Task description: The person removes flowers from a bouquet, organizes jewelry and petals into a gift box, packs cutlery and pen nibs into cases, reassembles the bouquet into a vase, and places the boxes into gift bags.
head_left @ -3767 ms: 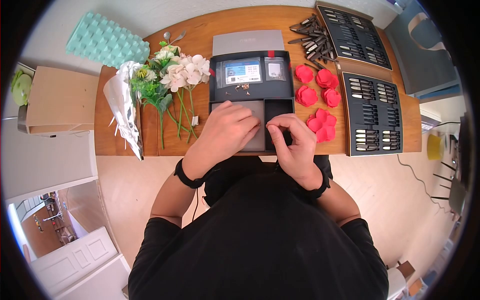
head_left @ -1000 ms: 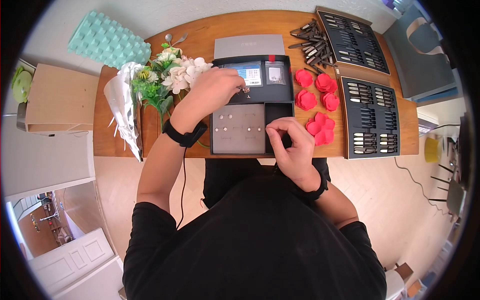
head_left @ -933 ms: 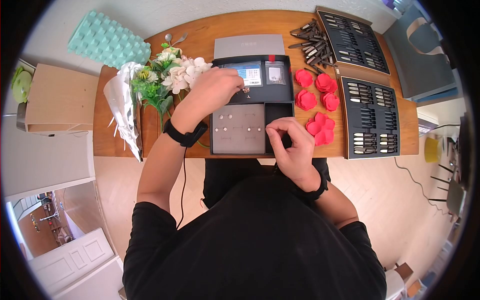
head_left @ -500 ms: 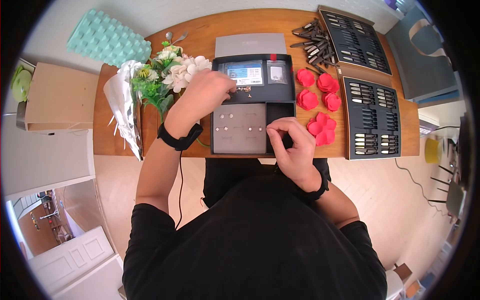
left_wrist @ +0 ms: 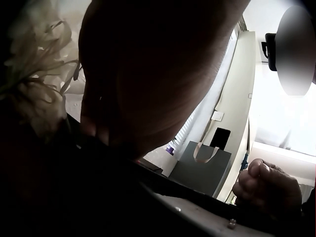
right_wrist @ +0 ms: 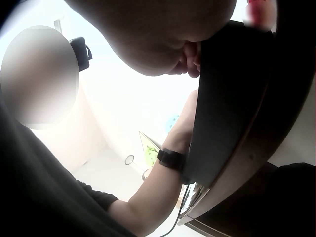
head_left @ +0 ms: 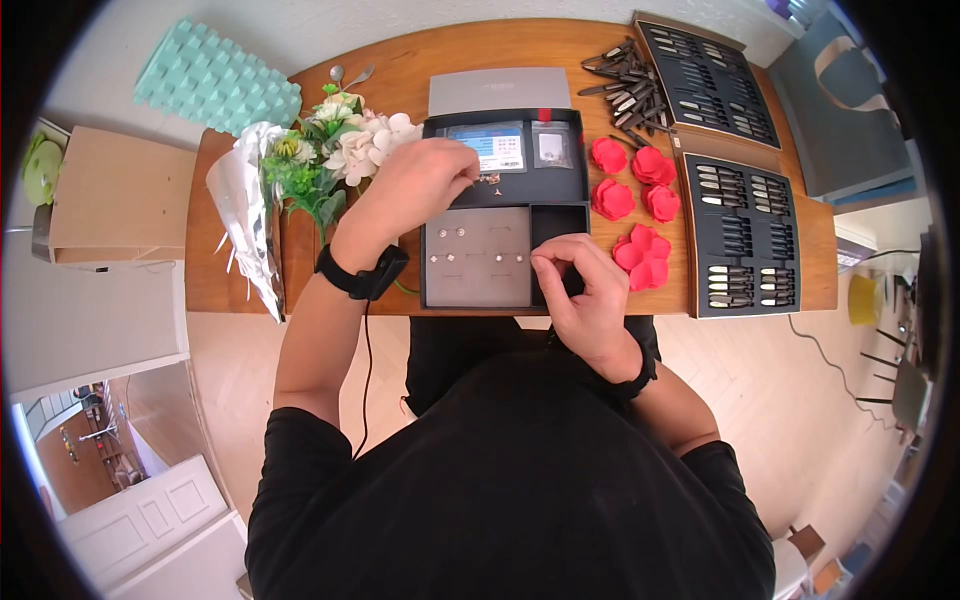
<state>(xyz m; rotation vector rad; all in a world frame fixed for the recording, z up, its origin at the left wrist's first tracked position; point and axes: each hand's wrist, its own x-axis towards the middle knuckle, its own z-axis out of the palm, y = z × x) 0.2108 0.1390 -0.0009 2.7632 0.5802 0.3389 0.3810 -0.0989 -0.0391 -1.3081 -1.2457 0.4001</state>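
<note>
An open black jewelry box lies at the table's front, its grey padded insert (head_left: 478, 290) bearing several small stud earrings (head_left: 451, 232). Behind it, the black lid tray (head_left: 545, 185) holds several loose gold-coloured earrings (head_left: 490, 180). My left hand (head_left: 415, 188) reaches over the tray's left part, its fingers bent down beside the loose earrings; I cannot tell whether they pinch one. My right hand (head_left: 588, 285) stays over the box's dark right compartment (head_left: 560, 220), fingers curled and thumb against the forefinger. Nothing shows between them in the left wrist view, where this right hand (left_wrist: 269, 190) looks closed.
Clear bags (head_left: 552, 145) with a label card lie in the lid tray. Artificial flowers (head_left: 355, 145) and silver wrap (head_left: 245, 205) stand on the left. Red paper flowers (head_left: 643, 255), a heap of black-handled tools (head_left: 632, 90) and two tool cases (head_left: 740, 235) lie right.
The left hand has moved from over the grey insert, beside the right hand, back and left to the lid tray, uncovering the studs. In the last second it shifts slightly. The right hand keeps its place.
</note>
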